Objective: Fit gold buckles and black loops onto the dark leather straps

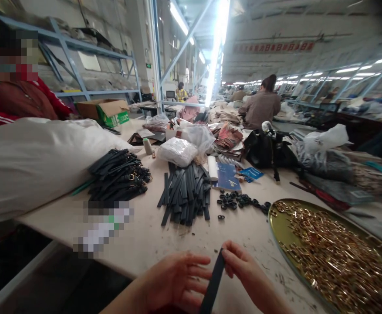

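A black strap slants down toward the bottom edge, its upper end pinched between the thumb and fingers of my right hand. My left hand lies alongside the strap with its fingers spread; whether they touch it I cannot tell. Ahead of both hands is a loose pile of flat black straps. Small black loops are scattered to the right of that pile. At far left sits a heap of black straps with gold buckles. Gold metal buckle parts cover a round tray on the right.
A large white sack bulges over the table's left side, with a person in a red jacket behind it. Further back are a plastic-wrapped package, a thread cone, a white roll, a blue booklet and a black bag.
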Demonstrator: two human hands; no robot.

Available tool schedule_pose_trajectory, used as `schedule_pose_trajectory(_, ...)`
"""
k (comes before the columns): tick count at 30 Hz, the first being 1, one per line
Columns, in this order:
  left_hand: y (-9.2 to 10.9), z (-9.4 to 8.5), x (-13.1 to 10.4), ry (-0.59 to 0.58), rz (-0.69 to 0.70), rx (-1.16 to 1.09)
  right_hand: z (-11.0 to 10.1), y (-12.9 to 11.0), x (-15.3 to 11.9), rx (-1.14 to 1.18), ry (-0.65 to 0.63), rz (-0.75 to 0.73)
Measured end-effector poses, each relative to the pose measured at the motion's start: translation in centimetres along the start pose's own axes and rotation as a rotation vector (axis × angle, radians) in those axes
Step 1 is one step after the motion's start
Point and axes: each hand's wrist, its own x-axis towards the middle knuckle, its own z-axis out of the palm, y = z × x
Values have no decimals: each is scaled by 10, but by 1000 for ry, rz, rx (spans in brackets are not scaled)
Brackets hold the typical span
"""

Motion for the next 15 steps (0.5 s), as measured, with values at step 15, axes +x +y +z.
schedule_pose_trajectory(15,-3,-14,41,431,54,416,-46,8,108,-1009,189,-499)
